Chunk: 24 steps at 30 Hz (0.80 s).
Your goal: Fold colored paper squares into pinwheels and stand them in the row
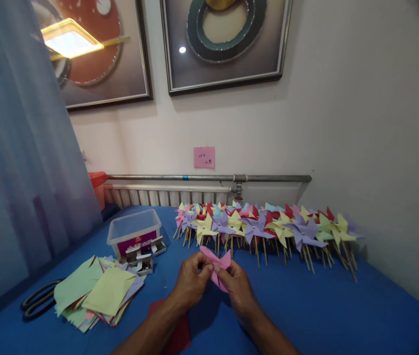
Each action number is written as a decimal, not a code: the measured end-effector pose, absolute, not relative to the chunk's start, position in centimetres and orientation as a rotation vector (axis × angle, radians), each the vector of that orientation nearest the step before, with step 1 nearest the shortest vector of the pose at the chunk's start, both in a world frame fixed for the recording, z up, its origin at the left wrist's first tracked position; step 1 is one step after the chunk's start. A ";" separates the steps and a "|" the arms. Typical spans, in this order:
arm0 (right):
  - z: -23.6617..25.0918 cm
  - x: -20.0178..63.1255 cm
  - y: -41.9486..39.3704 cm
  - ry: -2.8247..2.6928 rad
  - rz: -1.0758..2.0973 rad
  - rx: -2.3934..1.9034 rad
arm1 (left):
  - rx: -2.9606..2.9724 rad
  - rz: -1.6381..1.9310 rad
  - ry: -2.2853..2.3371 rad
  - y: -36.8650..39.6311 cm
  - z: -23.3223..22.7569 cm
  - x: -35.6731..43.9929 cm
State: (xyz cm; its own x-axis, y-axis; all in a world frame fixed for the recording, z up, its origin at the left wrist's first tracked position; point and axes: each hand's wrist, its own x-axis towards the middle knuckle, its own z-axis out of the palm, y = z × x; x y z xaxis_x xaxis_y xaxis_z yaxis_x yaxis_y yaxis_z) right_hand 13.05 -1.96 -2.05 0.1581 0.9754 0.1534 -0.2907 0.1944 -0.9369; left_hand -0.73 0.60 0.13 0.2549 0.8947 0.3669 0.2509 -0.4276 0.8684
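Both of my hands hold a folded pink paper pinwheel (217,263) just above the blue table (324,310). My left hand (191,283) pinches its left side near the centre, where a small metal pin shows. My right hand (237,288) grips its right and lower part. A dark red paper sheet (174,330) lies on the table under my left forearm. A long row of finished pinwheels (264,229) on wooden sticks, in yellow, purple, red and pink, lies just beyond my hands.
A pile of cut coloured paper squares (100,293) lies at the left, with black-handled scissors (37,301) beside it. A clear plastic box (133,230) and small open pin boxes (145,254) stand behind the pile. A radiator pipe (209,178) runs along the wall.
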 end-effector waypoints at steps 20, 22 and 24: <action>-1.8 13.0 -2.1 -0.969 1.165 -0.921 | 1.707 1.254 0.970 0.5 0.4 -0.7; -1.9 12.9 -2.0 -0.967 1.157 -0.938 | 1.702 1.255 0.971 0.6 0.4 -0.7; -2.0 12.9 -2.0 -0.959 1.152 -0.950 | 1.702 1.256 0.974 0.6 0.3 -0.7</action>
